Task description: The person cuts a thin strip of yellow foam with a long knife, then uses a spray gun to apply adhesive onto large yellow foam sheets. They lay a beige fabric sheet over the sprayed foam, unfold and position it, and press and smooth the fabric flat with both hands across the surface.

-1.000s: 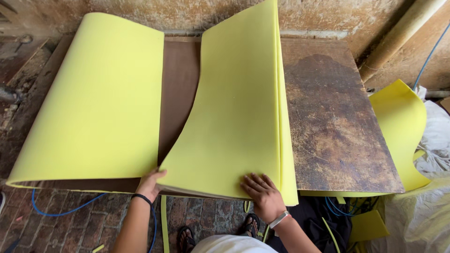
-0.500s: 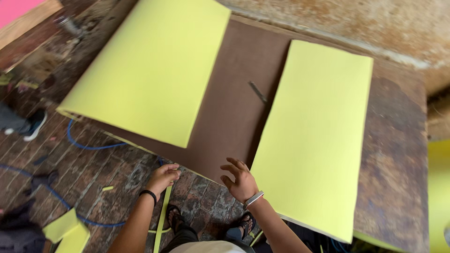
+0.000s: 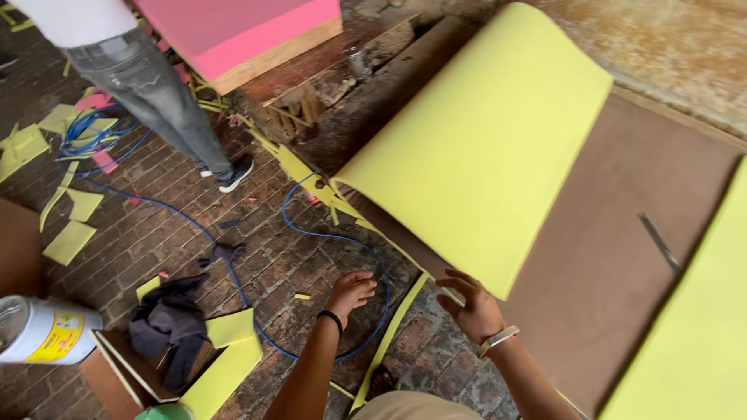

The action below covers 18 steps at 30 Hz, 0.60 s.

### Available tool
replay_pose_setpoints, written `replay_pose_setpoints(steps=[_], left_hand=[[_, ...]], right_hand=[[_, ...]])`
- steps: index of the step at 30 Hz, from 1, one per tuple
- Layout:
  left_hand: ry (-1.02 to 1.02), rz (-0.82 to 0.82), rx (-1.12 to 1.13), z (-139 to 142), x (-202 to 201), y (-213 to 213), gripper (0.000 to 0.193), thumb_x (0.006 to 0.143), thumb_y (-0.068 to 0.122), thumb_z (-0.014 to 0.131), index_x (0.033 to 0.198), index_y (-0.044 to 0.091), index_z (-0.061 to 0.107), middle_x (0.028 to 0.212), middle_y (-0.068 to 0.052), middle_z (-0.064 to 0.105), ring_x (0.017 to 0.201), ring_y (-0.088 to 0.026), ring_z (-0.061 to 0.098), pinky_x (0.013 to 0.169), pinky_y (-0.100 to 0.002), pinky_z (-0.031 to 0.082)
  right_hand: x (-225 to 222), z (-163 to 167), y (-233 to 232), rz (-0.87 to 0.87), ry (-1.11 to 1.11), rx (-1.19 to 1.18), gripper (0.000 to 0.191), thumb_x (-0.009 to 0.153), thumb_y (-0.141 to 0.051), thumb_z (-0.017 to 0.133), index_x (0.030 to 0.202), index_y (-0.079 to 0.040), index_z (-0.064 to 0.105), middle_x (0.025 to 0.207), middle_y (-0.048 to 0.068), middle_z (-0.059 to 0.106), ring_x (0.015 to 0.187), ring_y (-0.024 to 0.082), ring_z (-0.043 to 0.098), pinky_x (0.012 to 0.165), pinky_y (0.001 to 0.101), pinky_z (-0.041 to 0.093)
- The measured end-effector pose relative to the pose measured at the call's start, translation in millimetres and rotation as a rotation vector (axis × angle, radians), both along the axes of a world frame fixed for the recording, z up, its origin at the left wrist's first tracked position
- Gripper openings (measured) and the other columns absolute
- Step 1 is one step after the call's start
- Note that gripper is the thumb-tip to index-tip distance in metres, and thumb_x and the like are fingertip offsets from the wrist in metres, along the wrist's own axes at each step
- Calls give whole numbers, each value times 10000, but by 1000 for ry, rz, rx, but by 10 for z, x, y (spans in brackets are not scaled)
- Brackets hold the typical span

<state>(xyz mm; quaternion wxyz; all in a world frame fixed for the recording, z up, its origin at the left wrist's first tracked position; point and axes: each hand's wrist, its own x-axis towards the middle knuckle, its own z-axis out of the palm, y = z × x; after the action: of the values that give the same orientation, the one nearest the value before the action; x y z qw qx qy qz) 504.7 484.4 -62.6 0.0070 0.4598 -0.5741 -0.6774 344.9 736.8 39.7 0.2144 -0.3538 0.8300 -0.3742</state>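
Observation:
My left hand hangs over the brick floor with loosely curled fingers and holds nothing; a dark band is on its wrist. My right hand is spread open by the near edge of the brown board, just below the corner of a large yellow foam sheet that curls up at its far end. A second yellow foam sheet lies flat at the right. A thin metal blade rests on the brown board between the two sheets.
Another person in grey jeans stands at the upper left beside a pink foam block on wood. A blue cable loops over the brick floor among yellow foam offcuts. A dark cloth and a white can lie at lower left.
The view has swung left, bringing the floor, the other person and the pink block into sight. Both hands have come off the sheets and the board and hang free.

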Motion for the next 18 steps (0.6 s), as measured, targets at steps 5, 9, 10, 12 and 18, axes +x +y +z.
replay_pose_setpoints(steps=[5, 9, 10, 12, 18], left_hand=[[-4, 108, 2, 156, 266, -871, 424, 967, 224, 645, 1369, 91, 638, 1313, -86, 708, 1193, -258, 698, 1042, -445, 543], [-14, 129, 25, 54, 19, -1416, 426, 972, 200, 627, 1385, 98, 622, 1306, -95, 720, 1191, -257, 705, 1036, -440, 550], [-1, 134, 30, -5, -90, -1510, 426, 968, 198, 628, 1382, 100, 628, 1303, -96, 723, 1191, -254, 706, 1035, -435, 549], [2, 127, 40, -115, -282, -1709, 428, 961, 200, 639, 1377, 97, 640, 1291, -98, 725, 1180, -252, 711, 1027, -434, 554], [-2, 116, 53, -330, -616, -2592, 428, 951, 216, 657, 1361, 95, 635, 1241, -80, 731, 1105, -224, 718, 977, -423, 570]], right_hand=[[-41, -42, -841, -72, -105, 27, 334, 893, -270, 717, 1220, -203, 739, 1467, -2, 592, 1291, 252, 614, 1053, 394, 533], [-373, -131, -1290, -184, -191, 20, 334, 887, -255, 738, 1216, -194, 751, 1464, -14, 607, 1249, 258, 636, 1039, 386, 537], [-511, -165, -1408, -221, -239, 29, 329, 890, -248, 738, 1213, -188, 753, 1475, -22, 600, 1237, 264, 635, 1027, 387, 539], [-819, -203, -1654, -232, -238, -75, 302, 888, -221, 729, 1183, -162, 763, 1447, -5, 636, 1174, 255, 696, 1009, 367, 541], [-1548, -222, -3006, -267, -283, -191, 249, 912, -181, 710, 1146, -128, 774, 1325, 26, 725, 1053, 226, 750, 914, 330, 555]])
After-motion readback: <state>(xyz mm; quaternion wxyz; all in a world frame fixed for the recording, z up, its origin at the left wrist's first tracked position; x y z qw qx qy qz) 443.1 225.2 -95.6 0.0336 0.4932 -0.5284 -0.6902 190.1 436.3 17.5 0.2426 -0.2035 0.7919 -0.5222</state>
